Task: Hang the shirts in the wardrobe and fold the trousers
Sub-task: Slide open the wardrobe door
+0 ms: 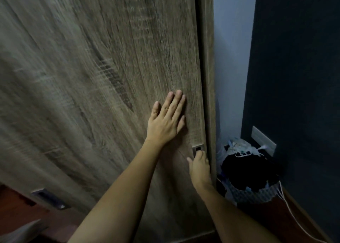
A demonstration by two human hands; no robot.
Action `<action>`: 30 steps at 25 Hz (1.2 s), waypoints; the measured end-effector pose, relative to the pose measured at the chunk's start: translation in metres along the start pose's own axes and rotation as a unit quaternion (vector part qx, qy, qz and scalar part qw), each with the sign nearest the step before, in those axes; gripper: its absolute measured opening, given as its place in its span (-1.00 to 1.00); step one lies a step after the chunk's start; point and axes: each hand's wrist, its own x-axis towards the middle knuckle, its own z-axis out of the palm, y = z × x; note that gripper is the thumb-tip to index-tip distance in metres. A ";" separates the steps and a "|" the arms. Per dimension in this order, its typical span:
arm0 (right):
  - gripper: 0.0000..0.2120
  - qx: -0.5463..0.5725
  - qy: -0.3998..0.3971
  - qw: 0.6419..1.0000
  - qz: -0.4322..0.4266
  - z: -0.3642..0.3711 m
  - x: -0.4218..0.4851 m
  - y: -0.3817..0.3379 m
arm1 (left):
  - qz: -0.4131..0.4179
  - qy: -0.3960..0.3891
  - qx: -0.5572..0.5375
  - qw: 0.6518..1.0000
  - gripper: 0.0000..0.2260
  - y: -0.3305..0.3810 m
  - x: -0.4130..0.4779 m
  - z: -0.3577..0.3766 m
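The wardrobe door [110,77] is shut; the left hand [166,120] lies flat on it, fingers apart, and the right hand [199,166] fingers hook its handle [197,149]. No shirts or trousers visible; all work seems left.

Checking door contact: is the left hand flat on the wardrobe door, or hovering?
Touching. The head view shows the left hand pressed palm-down on the wardrobe door, fingers spread flat against the wood with no gap visible beneath them.
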 end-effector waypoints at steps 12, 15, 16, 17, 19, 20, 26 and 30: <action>-0.71 0.025 0.003 1.000 -0.006 0.051 -0.053 -0.080 | 0.021 0.052 0.037 0.998 -0.43 -0.097 -0.064 -0.016; -0.73 0.042 0.015 0.999 0.000 0.072 -0.074 -0.111 | 0.021 0.050 0.047 0.997 -0.41 -0.131 -0.088 -0.022; -0.73 0.047 0.018 0.999 0.000 0.081 -0.081 -0.123 | 0.021 0.049 0.049 0.997 -0.40 -0.145 -0.099 -0.025; -0.74 0.048 0.020 0.999 -0.002 0.090 -0.089 -0.135 | 0.021 0.049 0.050 0.997 -0.40 -0.158 -0.109 -0.027; -0.75 0.039 0.033 0.999 -0.018 0.110 -0.103 -0.158 | 0.021 0.049 0.054 0.997 -0.39 -0.185 -0.129 -0.032; -0.74 0.032 0.045 0.998 -0.031 0.122 -0.111 -0.171 | 0.020 0.047 0.056 0.997 -0.39 -0.200 -0.139 -0.035; -0.70 0.058 0.047 0.996 -0.047 0.167 -0.156 -0.242 | 0.017 0.039 0.068 0.997 -0.40 -0.279 -0.196 -0.052; -0.71 0.096 0.044 0.994 -0.032 0.204 -0.179 -0.285 | 0.009 0.039 0.082 0.996 -0.40 -0.329 -0.232 -0.061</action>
